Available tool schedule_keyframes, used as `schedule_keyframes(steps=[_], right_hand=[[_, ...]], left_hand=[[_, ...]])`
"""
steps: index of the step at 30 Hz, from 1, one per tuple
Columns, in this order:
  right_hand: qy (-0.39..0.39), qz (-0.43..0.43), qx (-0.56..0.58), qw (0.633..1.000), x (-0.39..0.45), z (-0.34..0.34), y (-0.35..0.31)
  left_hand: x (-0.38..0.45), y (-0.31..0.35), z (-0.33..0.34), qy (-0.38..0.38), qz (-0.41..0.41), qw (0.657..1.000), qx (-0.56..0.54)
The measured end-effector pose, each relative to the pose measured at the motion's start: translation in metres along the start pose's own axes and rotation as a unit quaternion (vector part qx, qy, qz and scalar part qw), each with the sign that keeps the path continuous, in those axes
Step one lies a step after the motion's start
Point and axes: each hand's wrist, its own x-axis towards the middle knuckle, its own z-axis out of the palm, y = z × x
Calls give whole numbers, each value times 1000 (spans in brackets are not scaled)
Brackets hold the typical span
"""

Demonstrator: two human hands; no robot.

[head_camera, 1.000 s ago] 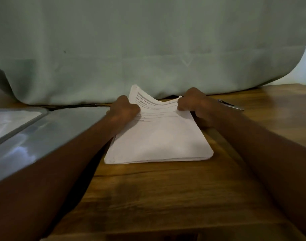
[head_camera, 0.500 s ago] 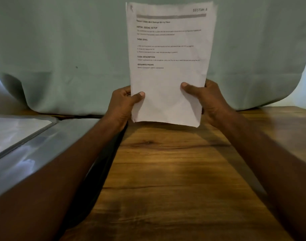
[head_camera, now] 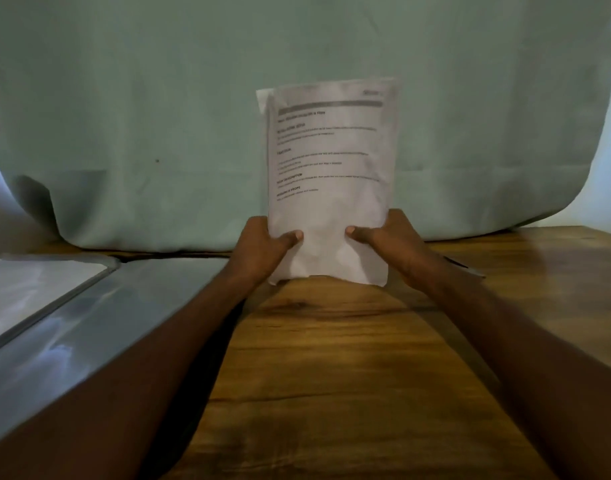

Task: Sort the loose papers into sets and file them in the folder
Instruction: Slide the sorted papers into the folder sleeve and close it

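Where held upright above the wooden counter (head_camera: 349, 375): stack of papers (head_camera: 328, 181), white, printed face toward the camera, grey bar near the top, short blocks of dark text below; text blurred, not legible. Lower edge just over or touching the counter surface, cannot tell which. Second sheet edge showing behind the front sheet at the upper left corner.

Left hand (head_camera: 262, 249): clamped on the stack's lower left edge, thumb pressed on the front face, fingers hidden behind.

Right hand (head_camera: 392, 242): clamped on the stack's lower right edge, thumb pressed on the front face, fingers hidden behind. Thumbs apart, pointing toward each other.

Folder (head_camera: 65, 327): grey, glossy, lying open flat on the counter at the left, partly under the left forearm; white sheet (head_camera: 27, 289) visible in its far-left half.

Slim dark object, possibly a pen (head_camera: 467, 266): lying on the counter just behind the right wrist, mostly hidden.

Pale green cloth (head_camera: 158, 116): hanging as a backdrop behind the counter, lower hem resting on the counter's far edge.
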Motion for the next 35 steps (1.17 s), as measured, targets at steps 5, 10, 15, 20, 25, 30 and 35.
schedule_keyframes(steps=[5,10,15,20,25,30,35], right_hand=[[13,8,-58,998,-5,6,9],[-9,40,88,995,-13,6,-6],[-18,70,128,989,-5,19,-9],[-23,108,196,974,12,71,-19],[-38,131,280,950,46,147,-40],[-54,83,249,963,62,224,-44],[-30,38,249,967,83,253,-25]], left_hand=[[-1,-12,1,-40,-19,999,25],[-1,3,-10,-69,-27,997,-2],[11,20,-75,-102,-103,988,-60],[17,-4,-156,-55,-116,991,28],[14,-53,-219,-193,-78,888,410],[10,-95,-215,-128,29,909,396],[13,-107,-216,-63,54,937,340]])
